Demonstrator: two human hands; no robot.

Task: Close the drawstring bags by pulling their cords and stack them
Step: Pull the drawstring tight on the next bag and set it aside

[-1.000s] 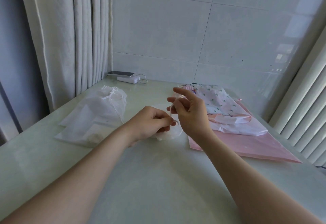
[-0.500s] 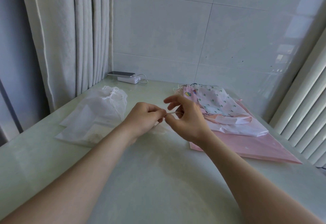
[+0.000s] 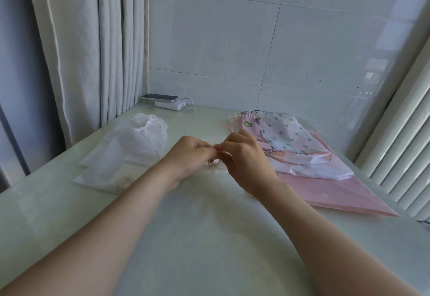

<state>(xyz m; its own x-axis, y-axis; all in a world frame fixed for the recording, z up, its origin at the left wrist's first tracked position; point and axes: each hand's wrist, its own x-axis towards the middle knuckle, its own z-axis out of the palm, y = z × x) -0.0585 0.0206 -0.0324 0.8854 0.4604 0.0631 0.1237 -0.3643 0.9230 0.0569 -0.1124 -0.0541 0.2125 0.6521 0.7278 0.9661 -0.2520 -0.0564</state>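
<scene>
Left hand [image 3: 190, 156] and right hand [image 3: 246, 163] pinch a cord [image 3: 217, 161] (bag unclear); white bags [image 3: 130, 153] lie at ten o'clock, left nearer.

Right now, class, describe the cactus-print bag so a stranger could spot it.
On the table, look right, where bags lie piled. The cactus-print bag lies on top, towards the wall. Only it has small green cacti on white; the rest are pink or plain.

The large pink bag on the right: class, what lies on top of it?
A plain white bag and a white cactus-print drawstring bag lie on the large pink bag. The right hand, pinching a white cord, hides the pile's left edge.
</scene>
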